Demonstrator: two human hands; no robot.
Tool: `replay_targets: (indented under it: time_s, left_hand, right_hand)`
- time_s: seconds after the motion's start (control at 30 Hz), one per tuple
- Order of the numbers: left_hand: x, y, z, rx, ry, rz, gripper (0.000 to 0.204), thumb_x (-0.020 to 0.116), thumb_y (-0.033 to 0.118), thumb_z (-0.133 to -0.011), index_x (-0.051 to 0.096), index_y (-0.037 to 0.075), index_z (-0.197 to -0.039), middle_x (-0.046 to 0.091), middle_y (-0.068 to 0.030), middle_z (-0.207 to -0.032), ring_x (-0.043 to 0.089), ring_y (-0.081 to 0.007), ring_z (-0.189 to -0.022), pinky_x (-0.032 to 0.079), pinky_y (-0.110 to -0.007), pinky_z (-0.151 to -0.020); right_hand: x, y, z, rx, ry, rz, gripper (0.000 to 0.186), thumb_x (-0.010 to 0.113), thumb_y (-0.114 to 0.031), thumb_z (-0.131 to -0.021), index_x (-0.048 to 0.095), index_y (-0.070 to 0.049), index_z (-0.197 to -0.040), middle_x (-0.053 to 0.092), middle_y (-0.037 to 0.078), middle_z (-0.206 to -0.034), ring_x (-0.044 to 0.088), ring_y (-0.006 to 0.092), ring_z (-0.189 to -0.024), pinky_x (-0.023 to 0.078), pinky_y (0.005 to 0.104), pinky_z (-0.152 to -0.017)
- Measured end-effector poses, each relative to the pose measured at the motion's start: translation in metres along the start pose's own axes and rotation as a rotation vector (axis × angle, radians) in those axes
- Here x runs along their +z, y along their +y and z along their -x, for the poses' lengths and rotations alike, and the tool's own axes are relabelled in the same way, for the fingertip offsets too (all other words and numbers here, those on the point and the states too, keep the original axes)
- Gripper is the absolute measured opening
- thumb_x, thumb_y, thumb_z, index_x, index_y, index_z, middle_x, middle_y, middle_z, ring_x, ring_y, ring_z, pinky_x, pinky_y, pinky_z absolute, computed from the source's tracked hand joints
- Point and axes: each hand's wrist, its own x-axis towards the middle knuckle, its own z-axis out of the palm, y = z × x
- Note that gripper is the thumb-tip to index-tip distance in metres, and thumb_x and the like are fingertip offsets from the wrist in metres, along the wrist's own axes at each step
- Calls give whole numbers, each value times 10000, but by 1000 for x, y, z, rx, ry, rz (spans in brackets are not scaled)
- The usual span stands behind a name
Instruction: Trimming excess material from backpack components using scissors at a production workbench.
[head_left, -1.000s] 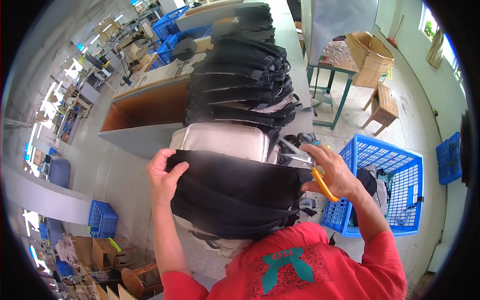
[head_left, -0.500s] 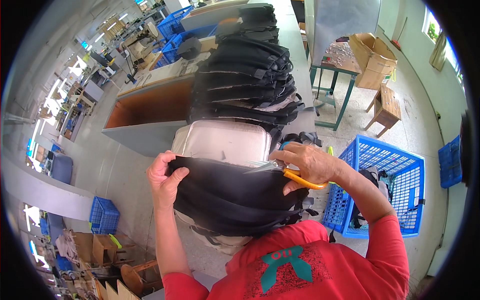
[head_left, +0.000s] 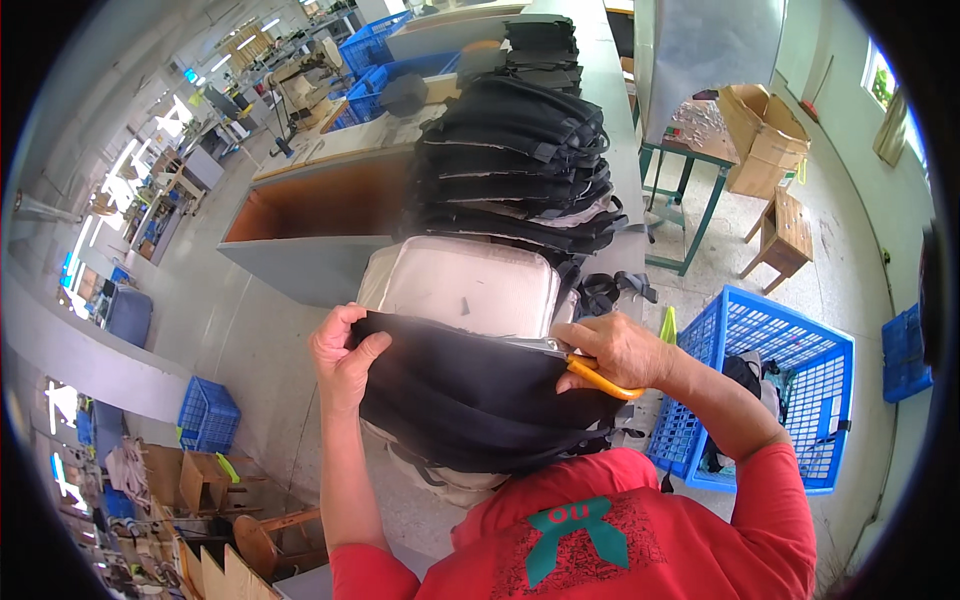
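Observation:
My left hand [head_left: 345, 352] pinches the upper left corner of a black fabric piece [head_left: 470, 395] between thumb and fingers. The fabric is drawn taut toward my right side and hangs down in front of my red shirt. In my right hand [head_left: 622, 350] is a pair of scissors with orange handles [head_left: 605, 380]. Their blades point left and lie along the fabric's top edge; how far they are apart cannot be made out. Behind that edge is a pale, ribbed panel [head_left: 470, 280] with rounded corners, a small dark scrap [head_left: 464, 306] resting on it.
Beyond the panel, a long stack of black bag pieces [head_left: 510, 180] with straps runs along the table. A blue crate [head_left: 838, 400] holding fabric stands at my right. An open-fronted cabinet [head_left: 310, 215] is at the left, a wooden stool [head_left: 780, 240] at the right.
The scissors have come down from above the fabric's edge and their blades now lie along it. My left hand keeps its pinch on the corner. The view has shifted slightly.

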Motion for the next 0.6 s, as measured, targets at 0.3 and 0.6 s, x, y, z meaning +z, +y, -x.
replay_targets:
  time_s: [0.3, 0.6]
  left_hand:
    - [3, 6, 2, -27, -23, -5, 235, 735, 24, -695, 567, -7, -857, 572, -2, -788, 516, -78, -722, 417, -208, -672]
    - [14, 12, 1, -37, 6, -50, 227, 701, -38, -663, 592, -6, -859, 609, -17, -809, 548, -88, -762, 441, -225, -712]
  right_hand:
    - [-13, -18, -13, 51, -8, 110, 634, 674, -524, -711, 499, -55, -1101, 568, 99, -735, 580, 272, -648, 448, 345, -532]
    - [-13, -22, -29, 47, -52, 170, 577, 662, -514, -728, 508, -52, -1037, 554, 101, -691, 570, 266, -616, 435, 350, -525]
